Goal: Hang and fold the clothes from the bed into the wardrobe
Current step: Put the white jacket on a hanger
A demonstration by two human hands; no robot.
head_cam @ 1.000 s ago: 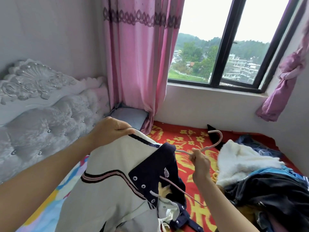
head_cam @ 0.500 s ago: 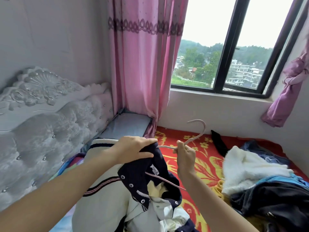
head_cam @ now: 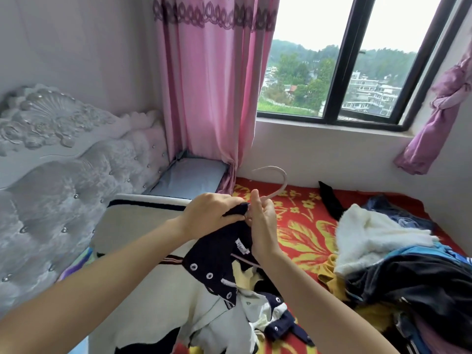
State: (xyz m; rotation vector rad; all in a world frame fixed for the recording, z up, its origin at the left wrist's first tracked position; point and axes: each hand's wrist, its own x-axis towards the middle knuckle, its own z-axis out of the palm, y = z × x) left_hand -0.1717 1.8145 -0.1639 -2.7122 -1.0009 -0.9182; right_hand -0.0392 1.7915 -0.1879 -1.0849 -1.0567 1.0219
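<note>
Bringing left hand (head_cam: 212, 216) across beside right hand (head_cam: 263, 222), pinching navy collar (head_cam: 222, 254) onto hanger (head_cam: 278, 190) gripped there; jacket (head_cam: 153, 290) nearly hung.

Both bare forearms reach in from the near edge and converge mid-scene, with the hands touching. The left hand (head_cam: 213, 217), knuckles up, curls its fingers (head_cam: 236, 203) over the dark collar (head_cam: 217, 254). Just right of it, the right hand (head_cam: 264, 223) stands edge-on with one finger raised. It seems to pinch the hanger (head_cam: 277, 185) at its neck, though the grip itself is hidden.
</note>
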